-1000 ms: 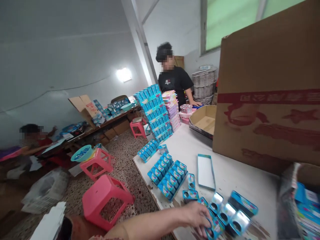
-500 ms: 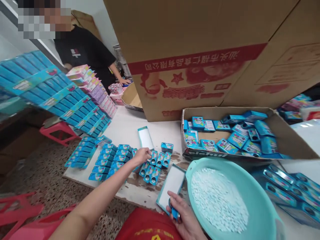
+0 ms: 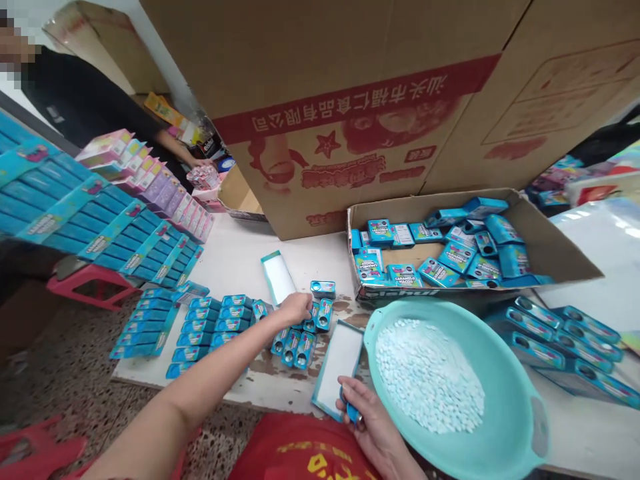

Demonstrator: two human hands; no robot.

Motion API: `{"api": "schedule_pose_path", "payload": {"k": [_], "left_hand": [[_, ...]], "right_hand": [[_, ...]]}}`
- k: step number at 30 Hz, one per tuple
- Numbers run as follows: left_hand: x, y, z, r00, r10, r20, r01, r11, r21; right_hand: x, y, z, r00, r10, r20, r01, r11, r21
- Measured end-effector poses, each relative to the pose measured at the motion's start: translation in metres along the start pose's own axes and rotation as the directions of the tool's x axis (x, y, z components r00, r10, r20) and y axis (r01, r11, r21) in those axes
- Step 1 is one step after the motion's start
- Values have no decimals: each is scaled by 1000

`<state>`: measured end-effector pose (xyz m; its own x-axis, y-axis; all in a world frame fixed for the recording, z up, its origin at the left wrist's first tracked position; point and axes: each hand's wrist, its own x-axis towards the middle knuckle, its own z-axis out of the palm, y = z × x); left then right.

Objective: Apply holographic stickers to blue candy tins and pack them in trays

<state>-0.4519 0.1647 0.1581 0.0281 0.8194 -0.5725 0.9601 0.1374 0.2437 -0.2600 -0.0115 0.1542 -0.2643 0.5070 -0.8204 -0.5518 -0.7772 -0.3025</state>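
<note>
My left hand [image 3: 297,309] reaches over a cluster of small blue boxes [image 3: 303,349] with round dark holes in their tops. Its fingers are closed at a box in the back row, and the fingertips are partly hidden. Low in front of me, my right hand [image 3: 371,417] is closed around a small blue object with a shiny metal end [image 3: 353,413]; its exact kind is unclear. Just beyond that hand lies a shallow blue-edged tray with a white inside [image 3: 340,360]. To its right, a turquoise basin [image 3: 505,380] holds many pale blue-white candies [image 3: 430,380].
Behind the basin, an open carton [image 3: 400,292] holds loose blue boxes. A tall cardboard box [image 3: 350,80] stands at the back. Display boxes [image 3: 90,213] are stacked at left, near a red stool [image 3: 93,287]. Another person's arm [image 3: 175,148] shows at upper left.
The view has shifted right, so most things sit farther left. My left hand has moved slightly right over the box cluster. My right hand still grips the blue object.
</note>
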Motion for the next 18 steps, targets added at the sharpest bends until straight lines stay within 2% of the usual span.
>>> {"api": "schedule_pose_path", "payload": {"k": [5, 11, 16, 18], "left_hand": [[-8, 9, 19, 999, -30, 22, 26, 987, 156], [-5, 15, 20, 999, -19, 38, 10, 976, 217], [-25, 8, 6, 996, 82, 21, -85, 976, 199], [-44, 5, 6, 966, 257, 10, -257, 962, 88]], "right_hand": [[7, -2, 2, 999, -28, 35, 29, 999, -16], [16, -6, 11, 996, -85, 22, 84, 993, 77], [29, -13, 16, 997, -77, -25, 81, 968, 236], [33, -14, 19, 999, -50, -5, 49, 955, 293]]}}
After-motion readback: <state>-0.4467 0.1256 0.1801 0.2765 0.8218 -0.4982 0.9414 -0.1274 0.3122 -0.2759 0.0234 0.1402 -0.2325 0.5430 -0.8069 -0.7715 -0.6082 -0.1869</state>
